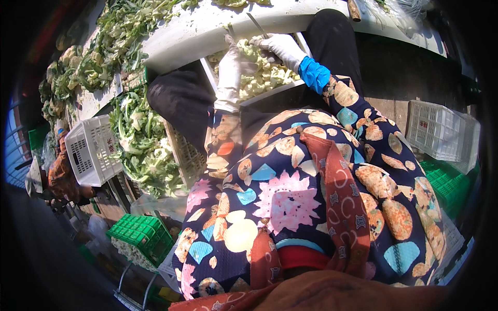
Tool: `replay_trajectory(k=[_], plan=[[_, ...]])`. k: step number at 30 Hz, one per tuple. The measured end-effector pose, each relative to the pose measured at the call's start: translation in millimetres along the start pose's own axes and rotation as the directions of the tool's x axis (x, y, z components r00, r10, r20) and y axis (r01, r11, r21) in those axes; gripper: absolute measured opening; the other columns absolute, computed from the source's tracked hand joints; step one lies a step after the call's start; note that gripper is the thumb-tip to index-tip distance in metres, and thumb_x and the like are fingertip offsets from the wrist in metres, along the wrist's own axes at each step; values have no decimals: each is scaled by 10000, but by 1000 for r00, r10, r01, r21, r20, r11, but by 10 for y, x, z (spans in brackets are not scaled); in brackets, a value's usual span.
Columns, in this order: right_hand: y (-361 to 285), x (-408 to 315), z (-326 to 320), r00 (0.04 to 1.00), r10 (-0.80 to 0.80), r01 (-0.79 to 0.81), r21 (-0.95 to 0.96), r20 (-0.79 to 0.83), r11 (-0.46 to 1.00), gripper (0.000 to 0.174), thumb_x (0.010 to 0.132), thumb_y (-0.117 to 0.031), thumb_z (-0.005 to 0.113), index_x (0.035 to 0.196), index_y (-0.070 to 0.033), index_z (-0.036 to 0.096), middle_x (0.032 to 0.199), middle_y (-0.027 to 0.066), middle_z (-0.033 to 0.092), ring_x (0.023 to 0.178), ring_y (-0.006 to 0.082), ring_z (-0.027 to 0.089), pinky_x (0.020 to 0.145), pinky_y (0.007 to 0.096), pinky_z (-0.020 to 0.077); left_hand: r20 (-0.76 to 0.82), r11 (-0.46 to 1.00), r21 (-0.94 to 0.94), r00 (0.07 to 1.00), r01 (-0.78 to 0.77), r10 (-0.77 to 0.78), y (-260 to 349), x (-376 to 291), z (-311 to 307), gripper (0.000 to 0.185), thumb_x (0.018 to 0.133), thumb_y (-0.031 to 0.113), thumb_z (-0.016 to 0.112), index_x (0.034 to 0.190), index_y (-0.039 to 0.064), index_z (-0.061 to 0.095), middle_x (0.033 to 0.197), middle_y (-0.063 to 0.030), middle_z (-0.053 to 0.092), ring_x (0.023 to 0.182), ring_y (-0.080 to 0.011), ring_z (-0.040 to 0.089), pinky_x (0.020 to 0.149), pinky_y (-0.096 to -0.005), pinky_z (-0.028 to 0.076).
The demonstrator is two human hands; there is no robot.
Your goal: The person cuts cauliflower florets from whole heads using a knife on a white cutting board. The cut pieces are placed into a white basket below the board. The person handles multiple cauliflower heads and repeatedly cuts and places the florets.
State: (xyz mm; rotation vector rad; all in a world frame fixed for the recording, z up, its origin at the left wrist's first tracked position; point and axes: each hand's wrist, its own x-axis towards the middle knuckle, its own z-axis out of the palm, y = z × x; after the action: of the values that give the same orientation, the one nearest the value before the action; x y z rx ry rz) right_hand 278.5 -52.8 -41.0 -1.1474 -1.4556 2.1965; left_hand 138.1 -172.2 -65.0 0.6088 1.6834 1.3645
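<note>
My left hand (230, 64), in a white glove, is around a pale cauliflower piece (247, 48) over a white plastic crate (272, 91). Its thumb points up, and its fingers are partly hidden behind the piece. My right hand (281, 47), gloved in white with a blue cuff at the wrist, grips a knife whose narrow blade (256, 24) sticks out towards the table; the handle is hidden in the fist. Cut cauliflower florets (272, 76) fill much of the crate, which sits between my knees.
A white table (186, 42) curves ahead, heaped with cauliflower leaves (116, 35). At left stand a crate of leafy trimmings (148, 151), a white crate (95, 149) and a co-worker's orange sleeve (62, 171). Green crates (142, 237) lie behind; white crates (433, 130) are stacked at right.
</note>
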Motion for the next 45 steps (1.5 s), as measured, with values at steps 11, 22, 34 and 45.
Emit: replay_trajectory(k=[11,22,34,45], plan=[[234,-20,156,930,-313,210,-420,-194,883,438,936,-313,676,1234,6,646,995,163,740,710,211,722,698,328,569,-157,957,175,953,-232,260,-145,-38,92,279,1004,125,611,1227,-41,648,1081,-86,716,939,-129,658,860,-242,526],[469,-78,135,958,-271,253,-706,89,661,343,955,-302,572,981,31,653,857,241,694,854,400,682,806,471,523,-227,929,213,910,-302,348,-81,-35,95,239,977,122,660,1176,-10,680,1063,-81,740,964,-144,676,924,-253,510],[1078,246,-149,874,-342,373,-928,344,21,192,799,-122,665,918,-12,767,874,204,709,851,341,710,827,436,556,-240,831,329,811,-449,533,174,-247,136,298,922,-73,587,1219,-79,612,1166,-128,678,1020,-190,656,913,-273,519],[43,38,-85,980,-175,160,-153,-92,975,447,943,-360,705,1258,-48,645,840,60,693,630,118,644,549,245,514,40,963,-161,974,-215,224,115,203,-66,346,969,6,477,1282,-88,589,1219,-163,662,1036,-231,679,906,-341,596]])
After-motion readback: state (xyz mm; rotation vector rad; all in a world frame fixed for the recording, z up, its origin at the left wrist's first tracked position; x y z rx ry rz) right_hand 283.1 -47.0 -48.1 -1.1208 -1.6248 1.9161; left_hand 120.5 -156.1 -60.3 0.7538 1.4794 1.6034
